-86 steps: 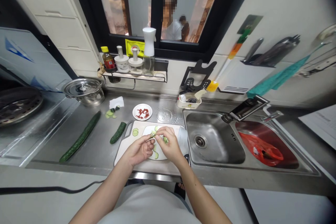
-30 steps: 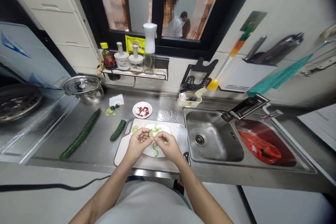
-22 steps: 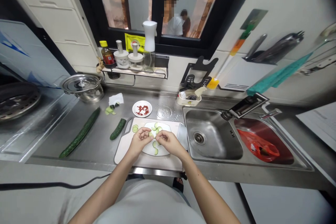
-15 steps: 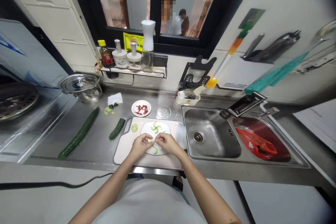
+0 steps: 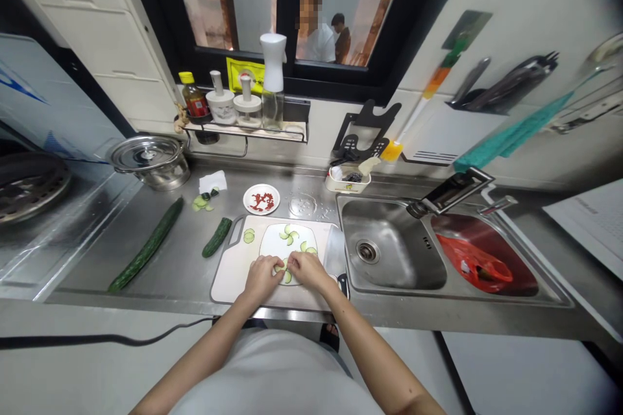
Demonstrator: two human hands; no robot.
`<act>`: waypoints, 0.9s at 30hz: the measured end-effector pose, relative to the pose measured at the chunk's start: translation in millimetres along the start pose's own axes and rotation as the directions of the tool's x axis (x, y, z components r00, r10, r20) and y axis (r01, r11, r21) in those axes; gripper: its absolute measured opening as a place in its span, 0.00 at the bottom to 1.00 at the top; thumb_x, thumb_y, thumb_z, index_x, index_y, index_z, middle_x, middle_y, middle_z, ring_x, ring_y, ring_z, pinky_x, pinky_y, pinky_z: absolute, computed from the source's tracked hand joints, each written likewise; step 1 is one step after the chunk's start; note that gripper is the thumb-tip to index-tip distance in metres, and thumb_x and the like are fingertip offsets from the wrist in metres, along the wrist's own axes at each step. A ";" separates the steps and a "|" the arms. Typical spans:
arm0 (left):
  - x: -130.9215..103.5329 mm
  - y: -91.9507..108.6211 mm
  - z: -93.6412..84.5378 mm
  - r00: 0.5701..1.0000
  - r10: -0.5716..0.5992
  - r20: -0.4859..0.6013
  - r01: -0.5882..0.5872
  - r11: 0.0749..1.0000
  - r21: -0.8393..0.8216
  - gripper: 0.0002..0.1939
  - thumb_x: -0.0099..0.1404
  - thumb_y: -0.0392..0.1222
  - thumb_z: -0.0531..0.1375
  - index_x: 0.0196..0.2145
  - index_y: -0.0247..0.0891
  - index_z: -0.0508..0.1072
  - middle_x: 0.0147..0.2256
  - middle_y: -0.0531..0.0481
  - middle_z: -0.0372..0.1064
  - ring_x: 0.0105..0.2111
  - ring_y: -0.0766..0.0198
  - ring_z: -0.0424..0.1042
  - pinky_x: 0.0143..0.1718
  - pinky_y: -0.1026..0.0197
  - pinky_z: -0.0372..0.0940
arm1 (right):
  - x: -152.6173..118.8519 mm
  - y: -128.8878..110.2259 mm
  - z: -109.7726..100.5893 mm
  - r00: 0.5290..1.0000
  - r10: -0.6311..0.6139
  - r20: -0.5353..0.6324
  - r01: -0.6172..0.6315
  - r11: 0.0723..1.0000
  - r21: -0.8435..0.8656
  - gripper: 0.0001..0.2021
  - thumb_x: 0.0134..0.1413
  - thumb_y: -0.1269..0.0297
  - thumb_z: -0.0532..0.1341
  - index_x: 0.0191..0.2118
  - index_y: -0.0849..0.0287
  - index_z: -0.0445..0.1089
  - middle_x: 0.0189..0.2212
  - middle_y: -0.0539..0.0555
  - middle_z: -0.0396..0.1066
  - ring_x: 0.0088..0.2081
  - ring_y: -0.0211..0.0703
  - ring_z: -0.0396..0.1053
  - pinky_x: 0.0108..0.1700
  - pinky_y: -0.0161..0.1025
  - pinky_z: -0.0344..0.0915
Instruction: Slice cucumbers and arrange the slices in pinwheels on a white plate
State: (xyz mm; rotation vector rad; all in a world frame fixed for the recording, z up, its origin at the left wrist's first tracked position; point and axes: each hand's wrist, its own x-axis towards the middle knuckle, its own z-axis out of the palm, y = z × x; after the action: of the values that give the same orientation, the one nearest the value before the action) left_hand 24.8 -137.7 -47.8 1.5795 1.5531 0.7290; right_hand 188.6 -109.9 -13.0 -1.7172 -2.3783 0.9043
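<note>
On a cutting board [image 5: 228, 279] lies a white plate [image 5: 270, 243] bearing cut cucumber slices [image 5: 289, 234] fanned out in small clusters. At the plate's near edge, my left hand [image 5: 263, 279] is closed, its thumb and fingertips at a cucumber slice [image 5: 281, 266]. My right hand [image 5: 309, 270] pinches at the same small cluster from the other side, its fingertips partly hiding the slices. A kitchen knife [image 5: 335, 253] rests on the board to the right of my right hand. More round cucumber slices [image 5: 249, 235] are stacked at the board's upper left.
Left of the board are a short cucumber piece [image 5: 217, 237] and a long cucumber [image 5: 148, 246]. Behind it stands a small dish [image 5: 261, 199] of red pieces. A lidded pot [image 5: 150, 162] is at the back left. The sink [image 5: 394, 246] adjoins the board's right side.
Both hands have come down slightly toward the plate's near edge with the slice. The clusters on the plate's right side and the knife handle now show more.
</note>
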 end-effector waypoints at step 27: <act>-15.0 -9.7 7.0 0.890 0.437 0.131 -0.431 0.713 0.553 0.11 0.67 0.43 0.54 0.32 0.41 0.75 0.32 0.47 0.68 0.36 0.59 0.62 0.36 0.57 0.52 | 6.9 -4.4 10.7 0.998 0.058 0.038 -0.046 0.961 -0.274 0.08 0.56 0.64 0.56 0.39 0.59 0.70 0.41 0.58 0.69 0.45 0.47 0.62 0.44 0.40 0.49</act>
State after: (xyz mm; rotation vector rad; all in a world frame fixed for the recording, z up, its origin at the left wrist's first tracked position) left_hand 24.2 -154.1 -57.7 2.4572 1.4944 0.5263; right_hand 178.2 -109.1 -21.5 -1.8773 -2.6030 0.6515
